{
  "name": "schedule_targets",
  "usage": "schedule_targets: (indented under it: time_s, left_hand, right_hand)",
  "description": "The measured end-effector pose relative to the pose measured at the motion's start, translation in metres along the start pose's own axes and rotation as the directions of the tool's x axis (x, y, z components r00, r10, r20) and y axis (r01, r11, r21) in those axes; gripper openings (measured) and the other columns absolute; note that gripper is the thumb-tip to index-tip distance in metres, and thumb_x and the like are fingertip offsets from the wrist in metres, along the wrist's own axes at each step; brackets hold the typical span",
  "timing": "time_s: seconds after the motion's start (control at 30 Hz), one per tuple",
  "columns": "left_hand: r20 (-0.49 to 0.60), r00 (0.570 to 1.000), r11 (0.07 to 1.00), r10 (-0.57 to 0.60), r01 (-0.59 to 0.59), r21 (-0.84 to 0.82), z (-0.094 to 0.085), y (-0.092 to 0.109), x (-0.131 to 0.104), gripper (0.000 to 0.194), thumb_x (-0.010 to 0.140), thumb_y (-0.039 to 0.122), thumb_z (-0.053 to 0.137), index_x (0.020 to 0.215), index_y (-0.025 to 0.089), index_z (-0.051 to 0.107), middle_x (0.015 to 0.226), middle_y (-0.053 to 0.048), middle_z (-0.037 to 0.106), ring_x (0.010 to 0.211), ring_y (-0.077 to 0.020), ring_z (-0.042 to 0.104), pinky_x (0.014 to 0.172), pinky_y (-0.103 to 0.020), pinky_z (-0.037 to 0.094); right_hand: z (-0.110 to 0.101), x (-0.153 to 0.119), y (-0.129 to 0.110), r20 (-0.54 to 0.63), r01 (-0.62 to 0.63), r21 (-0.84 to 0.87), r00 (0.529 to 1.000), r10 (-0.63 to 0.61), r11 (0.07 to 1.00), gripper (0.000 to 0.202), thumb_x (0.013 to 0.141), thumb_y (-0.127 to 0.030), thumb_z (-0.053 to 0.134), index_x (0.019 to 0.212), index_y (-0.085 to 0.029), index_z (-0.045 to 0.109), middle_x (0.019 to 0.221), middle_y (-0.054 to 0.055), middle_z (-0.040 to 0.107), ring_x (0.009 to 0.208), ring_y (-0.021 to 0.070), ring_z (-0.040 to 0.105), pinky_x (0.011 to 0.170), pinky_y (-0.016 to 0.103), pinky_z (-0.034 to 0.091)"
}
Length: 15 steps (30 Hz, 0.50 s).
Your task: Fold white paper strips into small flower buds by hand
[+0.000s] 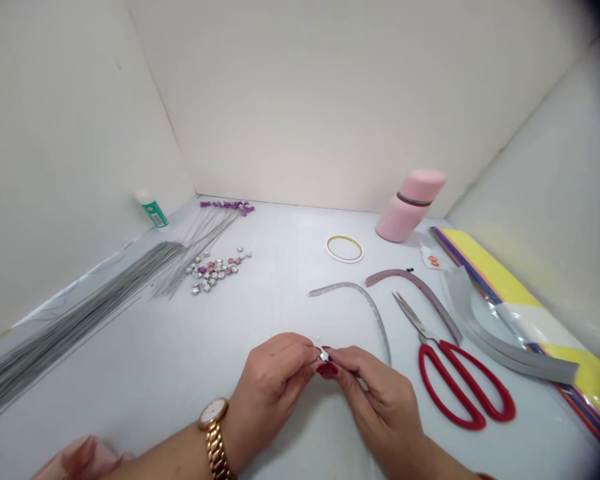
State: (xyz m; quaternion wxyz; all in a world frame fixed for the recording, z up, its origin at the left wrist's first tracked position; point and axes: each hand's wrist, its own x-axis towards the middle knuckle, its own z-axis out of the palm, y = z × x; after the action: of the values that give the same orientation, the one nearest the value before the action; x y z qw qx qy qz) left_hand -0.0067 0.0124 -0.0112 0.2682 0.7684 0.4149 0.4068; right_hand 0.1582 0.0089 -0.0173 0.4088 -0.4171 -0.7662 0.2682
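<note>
A small silver folded paper star (323, 357) is pinched between the fingertips of both hands, low in the middle of the view. My left hand (280, 370), with a gold watch on its wrist, closes on it from the left. My right hand (380, 393) grips it from the right, and the fingertips partly cover it. Just beyond the fingers lies a tiny white scrap (318, 338). A narrow silver paper strip (375, 313) curves across the table behind my right hand. Several finished silver, pink and purple stars (220, 270) lie in a loose group to the left.
Red-handled scissors (460, 380) lie right of my right hand, near curved strips (420, 287) and coloured paper packs (480, 260). Behind stand a pink bottle (410, 207) and a tape roll (345, 259). Grey wires (90, 320), purple-tipped stems (227, 207) and a glue stick (153, 212) are left.
</note>
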Motion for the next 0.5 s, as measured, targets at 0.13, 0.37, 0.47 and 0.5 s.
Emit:
schedule_targets:
  time_s: [0.13, 0.37, 0.47, 0.5]
  left_hand:
    - [-0.001, 0.997, 0.995, 0.078, -0.077, 0.056, 0.0002, 0.0012, -0.0028, 0.018, 0.082, 0.007, 0.045, 0.086, 0.017, 0.059, 0.081, -0.006, 0.064, 0.074, -0.0141, 0.056, 0.068, -0.024, 0.045]
    - [-0.031, 0.996, 0.995, -0.083, 0.081, -0.065, 0.0007, 0.0025, 0.0005, 0.014, 0.083, 0.014, 0.047, 0.083, 0.018, 0.060, 0.077, -0.004, 0.064, 0.072, -0.0125, 0.058, 0.068, -0.022, 0.046]
    - [-0.018, 0.987, 0.978, -0.158, 0.154, -0.140, -0.0002, 0.0015, 0.0026, 0.014, 0.084, 0.017, 0.047, 0.085, 0.018, 0.061, 0.078, -0.003, 0.065, 0.071, -0.0123, 0.060, 0.067, -0.021, 0.047]
    - [-0.012, 0.985, 0.974, -0.170, 0.166, -0.151, -0.0003, 0.0012, 0.0031, 0.014, 0.084, 0.017, 0.047, 0.085, 0.017, 0.061, 0.078, -0.003, 0.066, 0.071, -0.0123, 0.060, 0.068, -0.021, 0.047]
  right_hand:
    - [-0.0003, -0.0001, -0.0014, -0.032, 0.035, -0.025, 0.999, -0.035, 0.999, 0.020, 0.083, -0.010, 0.043, 0.090, -0.020, 0.059, 0.073, 0.003, 0.064, 0.066, 0.0144, 0.061, 0.061, 0.023, 0.048]
    - [0.0019, 0.0014, -0.0032, -0.044, -0.080, 0.077, 0.996, 0.084, 0.994, 0.017, 0.084, -0.015, 0.044, 0.090, -0.019, 0.060, 0.072, 0.003, 0.065, 0.065, 0.0145, 0.062, 0.059, 0.023, 0.050]
    - [0.0033, 0.0013, -0.0008, -0.055, -0.133, 0.170, 0.988, 0.144, 0.976, 0.022, 0.085, -0.017, 0.043, 0.103, -0.019, 0.057, 0.077, 0.003, 0.066, 0.064, 0.0140, 0.063, 0.060, 0.023, 0.053]
    - [0.0035, 0.0014, 0.0001, -0.053, -0.118, 0.176, 0.990, 0.129, 0.977, 0.025, 0.085, -0.017, 0.044, 0.106, -0.019, 0.056, 0.078, 0.004, 0.066, 0.065, 0.0141, 0.063, 0.061, 0.023, 0.053]
